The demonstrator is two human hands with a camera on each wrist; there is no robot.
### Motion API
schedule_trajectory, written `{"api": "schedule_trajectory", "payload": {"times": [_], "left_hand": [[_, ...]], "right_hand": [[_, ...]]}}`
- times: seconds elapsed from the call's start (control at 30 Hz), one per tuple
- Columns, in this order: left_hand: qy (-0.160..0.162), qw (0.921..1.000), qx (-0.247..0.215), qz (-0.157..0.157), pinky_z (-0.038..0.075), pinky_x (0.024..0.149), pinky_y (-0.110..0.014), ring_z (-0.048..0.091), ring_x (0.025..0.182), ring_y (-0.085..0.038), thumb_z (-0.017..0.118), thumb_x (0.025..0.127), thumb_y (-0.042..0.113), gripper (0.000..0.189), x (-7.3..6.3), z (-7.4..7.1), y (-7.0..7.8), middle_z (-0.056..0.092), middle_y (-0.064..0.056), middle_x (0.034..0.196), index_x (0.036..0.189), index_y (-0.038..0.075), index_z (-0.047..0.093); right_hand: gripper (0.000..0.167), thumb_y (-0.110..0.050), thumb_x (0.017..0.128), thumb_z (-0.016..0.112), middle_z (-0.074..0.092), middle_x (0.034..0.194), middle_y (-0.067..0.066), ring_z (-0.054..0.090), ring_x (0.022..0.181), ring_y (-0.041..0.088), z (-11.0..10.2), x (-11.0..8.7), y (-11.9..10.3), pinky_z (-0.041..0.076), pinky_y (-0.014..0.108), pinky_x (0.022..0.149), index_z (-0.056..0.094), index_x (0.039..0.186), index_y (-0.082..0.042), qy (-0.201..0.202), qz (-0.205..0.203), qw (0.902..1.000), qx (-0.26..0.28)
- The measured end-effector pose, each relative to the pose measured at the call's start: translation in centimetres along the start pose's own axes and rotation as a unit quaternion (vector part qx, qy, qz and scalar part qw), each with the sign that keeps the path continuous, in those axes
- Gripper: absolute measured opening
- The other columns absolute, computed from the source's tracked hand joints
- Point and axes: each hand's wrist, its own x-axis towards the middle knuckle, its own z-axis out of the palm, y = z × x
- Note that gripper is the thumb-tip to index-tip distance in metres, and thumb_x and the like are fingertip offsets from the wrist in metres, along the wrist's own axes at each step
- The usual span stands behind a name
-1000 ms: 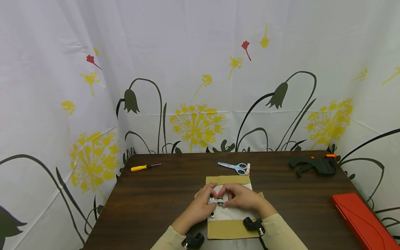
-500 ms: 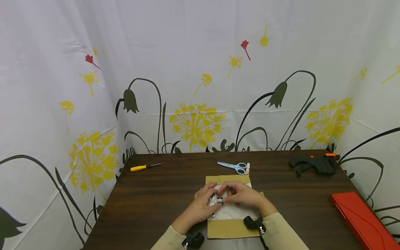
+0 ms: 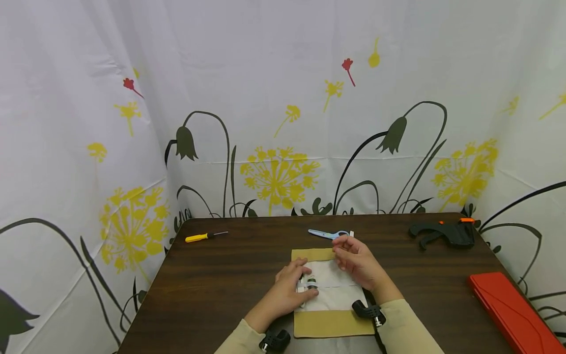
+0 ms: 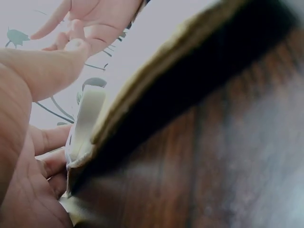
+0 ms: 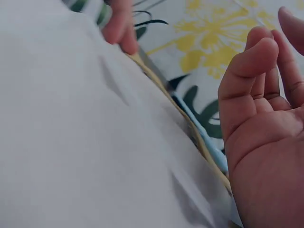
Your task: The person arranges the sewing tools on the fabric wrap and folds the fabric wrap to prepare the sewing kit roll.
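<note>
A cloth (image 3: 333,324) with a white middle and mustard bands lies on the table. My left hand (image 3: 287,287) rests over its left side, thumb and fingers spread around a small white-and-dark-green cylinder (image 3: 312,283). The cylinder's kind is unclear. Other small white items beside it are partly hidden by that hand. In the left wrist view, the fingers touch a pale block-like piece (image 4: 89,111) at the cloth's edge. My right hand (image 3: 360,265) is raised over the cloth's far right part, fingers loosely bent, nothing visible in it. Just beyond lie light-blue scissors (image 3: 322,233), handles partly covered by this hand.
On the dark wooden table (image 3: 221,280), a yellow screwdriver (image 3: 197,238) lies at the far left. A black bar clamp (image 3: 451,234) with orange parts is at the far right. A red case (image 3: 513,309) sits along the right edge. A patterned curtain (image 3: 283,98) hangs behind.
My right hand has left the small cylinder and moved up and right toward the scissors. My left hand has stayed on the cloth, its thumb shifted slightly right.
</note>
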Motion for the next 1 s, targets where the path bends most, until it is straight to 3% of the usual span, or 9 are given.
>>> {"api": "schedule_trajectory", "payload": {"times": [0.1,0.3,0.5,0.67,0.83,0.93,1.0], "left_hand": [[0.002,1.0,0.006,0.002,0.021,0.124,-0.074,0.038,0.159,-0.042,0.086,0.094,0.033,0.049,0.0,0.1,0.1,0.048,-0.016,0.168,0.131,0.009,0.065],[0.01,0.9999,0.008,0.01,0.019,0.124,-0.076,0.036,0.16,-0.042,0.086,0.091,0.024,0.046,-0.1,0.1,0.2,0.047,-0.017,0.167,0.129,0.007,0.065],[0.01,0.9996,0.015,0.021,0.02,0.123,-0.076,0.036,0.16,-0.043,0.083,0.092,0.021,0.046,0.0,0.1,-0.1,0.046,-0.017,0.167,0.131,0.007,0.064],[0.006,0.9998,0.007,0.018,0.019,0.123,-0.076,0.034,0.16,-0.045,0.081,0.091,0.016,0.047,0.0,0.1,-0.2,0.044,-0.019,0.165,0.133,0.006,0.063],[0.006,0.9998,0.005,0.016,0.019,0.123,-0.076,0.033,0.16,-0.046,0.08,0.091,0.014,0.045,-0.1,0.0,-0.1,0.043,-0.021,0.164,0.132,0.006,0.063],[0.009,0.9997,0.004,0.021,0.02,0.121,-0.077,0.034,0.158,-0.048,0.079,0.09,0.013,0.044,-0.3,0.0,0.1,0.043,-0.022,0.163,0.131,0.006,0.064],[0.009,0.9997,0.004,0.022,0.02,0.121,-0.077,0.034,0.158,-0.048,0.078,0.09,0.012,0.044,-0.3,-0.2,0.1,0.043,-0.023,0.163,0.131,0.005,0.064]], "right_hand": [[0.033,0.004,0.114,0.041,0.073,0.113,-0.003,0.062,0.082,0.008,-1.4,-0.3,-0.7,0.053,0.02,0.069,0.064,0.132,-0.012,0.003,-0.022,0.9991,0.037],[0.035,-0.003,0.118,0.034,0.073,0.114,0.0,0.067,0.087,0.011,-4.7,-1.2,-2.3,0.057,0.022,0.074,0.064,0.134,-0.012,0.023,-0.054,0.9957,0.072],[0.046,-0.009,0.12,0.021,0.073,0.119,0.004,0.067,0.092,0.015,-8.2,-2.1,-2.7,0.057,0.027,0.08,0.065,0.136,-0.008,0.019,-0.106,0.9815,0.159],[0.051,-0.013,0.121,0.017,0.073,0.118,0.004,0.065,0.093,0.016,-9.9,-2.1,-2.4,0.057,0.029,0.081,0.067,0.135,-0.008,0.035,-0.105,0.974,0.197],[0.037,-0.013,0.12,0.032,0.07,0.104,-0.002,0.062,0.091,0.013,-10.2,-1.1,-2.5,0.056,0.026,0.082,0.069,0.126,-0.012,0.112,-0.053,0.9826,0.139],[0.022,-0.015,0.118,0.046,0.065,0.096,-0.004,0.061,0.085,0.01,-10.5,-0.3,-2.8,0.056,0.022,0.077,0.066,0.125,-0.013,0.158,0.016,0.9863,0.044],[0.018,-0.018,0.116,0.053,0.061,0.095,-0.003,0.061,0.081,0.01,-10.5,0.6,-3.0,0.056,0.022,0.071,0.063,0.129,-0.01,0.176,0.065,0.9816,-0.035]]}}
